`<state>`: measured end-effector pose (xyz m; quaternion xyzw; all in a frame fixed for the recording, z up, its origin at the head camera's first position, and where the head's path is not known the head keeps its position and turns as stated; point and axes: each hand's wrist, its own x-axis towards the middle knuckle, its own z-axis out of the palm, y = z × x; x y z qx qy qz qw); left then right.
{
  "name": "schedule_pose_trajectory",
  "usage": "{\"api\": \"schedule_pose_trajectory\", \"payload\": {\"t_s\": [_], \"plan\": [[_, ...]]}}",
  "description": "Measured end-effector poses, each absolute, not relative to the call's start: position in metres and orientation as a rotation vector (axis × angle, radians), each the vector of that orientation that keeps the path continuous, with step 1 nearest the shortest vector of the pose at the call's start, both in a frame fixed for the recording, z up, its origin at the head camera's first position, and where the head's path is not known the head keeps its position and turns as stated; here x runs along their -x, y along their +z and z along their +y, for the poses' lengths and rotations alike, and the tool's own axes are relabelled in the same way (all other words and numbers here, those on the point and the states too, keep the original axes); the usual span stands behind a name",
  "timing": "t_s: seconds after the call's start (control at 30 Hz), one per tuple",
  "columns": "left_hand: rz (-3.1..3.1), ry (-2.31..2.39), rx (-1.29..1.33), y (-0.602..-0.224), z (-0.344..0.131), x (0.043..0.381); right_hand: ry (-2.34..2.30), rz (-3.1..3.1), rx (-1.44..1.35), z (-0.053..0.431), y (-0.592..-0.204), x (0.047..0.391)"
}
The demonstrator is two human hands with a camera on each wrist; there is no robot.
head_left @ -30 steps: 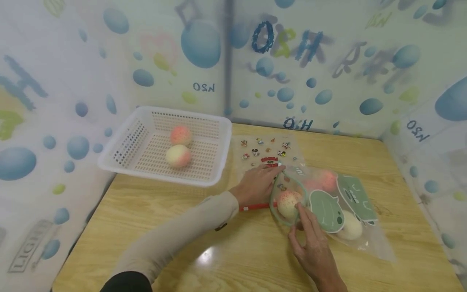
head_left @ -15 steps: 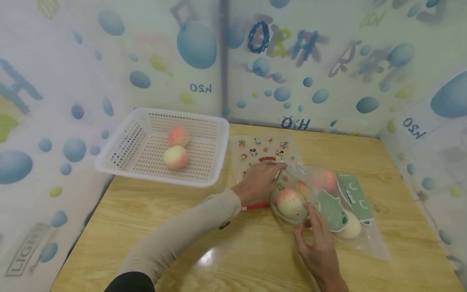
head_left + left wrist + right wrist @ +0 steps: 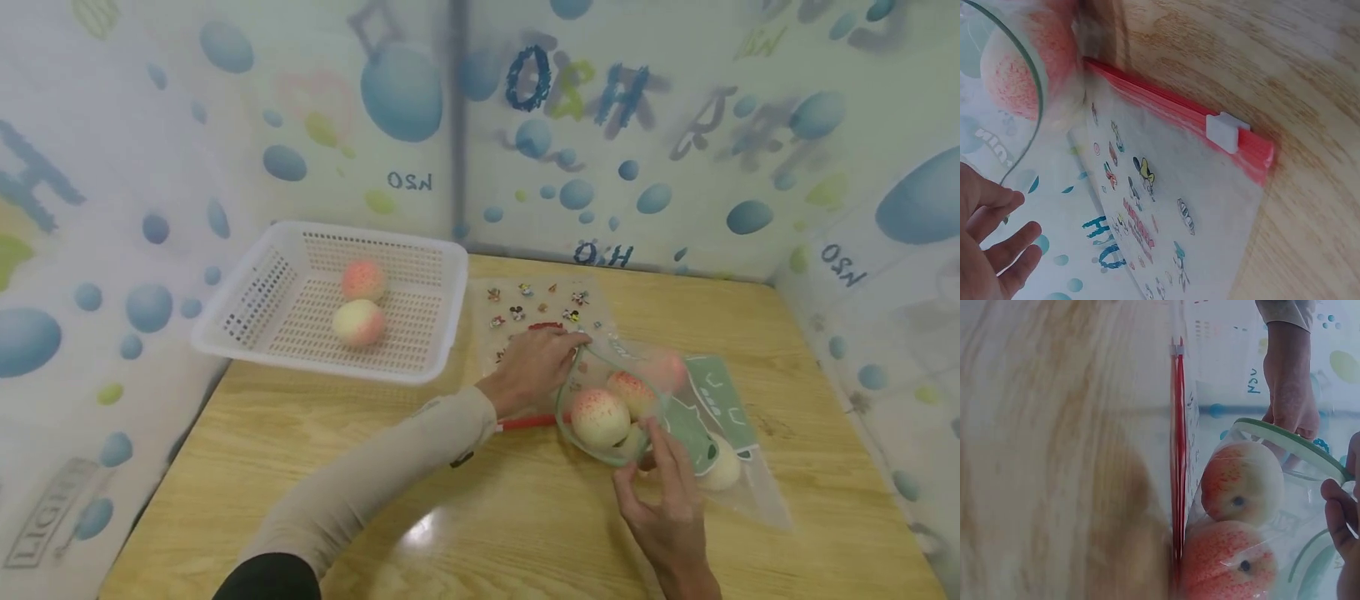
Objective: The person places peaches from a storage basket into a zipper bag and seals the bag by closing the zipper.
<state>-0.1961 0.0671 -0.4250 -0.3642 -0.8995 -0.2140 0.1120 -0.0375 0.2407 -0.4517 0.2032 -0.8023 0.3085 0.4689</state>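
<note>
A clear zip bag point(image 3: 720, 392) with green dinosaur prints lies on its side, its green-edged mouth standing wide. Several peaches are inside, including a pale red-speckled peach point(image 3: 600, 418) at the mouth and another peach point(image 3: 632, 394) behind it. My left hand point(image 3: 531, 371) pinches the far end of the green rim point(image 3: 1035, 81) between thumb and finger. On the near side, my right hand point(image 3: 667, 500) pinches the rim with thumb and fingertips, as the right wrist view also shows. The deeper peaches are partly hidden by the prints.
A second clear bag point(image 3: 551, 300) with small cartoon prints lies flat beneath my left hand; its red zip strip point(image 3: 1166, 112) carries a white slider point(image 3: 1225, 132). At left stands a white plastic basket point(image 3: 442, 333) holding two peaches point(image 3: 358, 322). Patterned walls border the wooden table point(image 3: 480, 533).
My right hand has moved right, drawing the near rim with it. The bag's mouth has widened, and a second peach now shows clearly in it. My left hand has stayed at the far rim.
</note>
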Motion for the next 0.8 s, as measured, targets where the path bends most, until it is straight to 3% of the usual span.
{"api": "schedule_pose_trajectory", "payload": {"t_s": [0.8], "plan": [[-2.516,-0.449,0.963,-0.415,0.078,0.202,0.738,-1.747,-0.284,0.262,-0.405,0.033]]}}
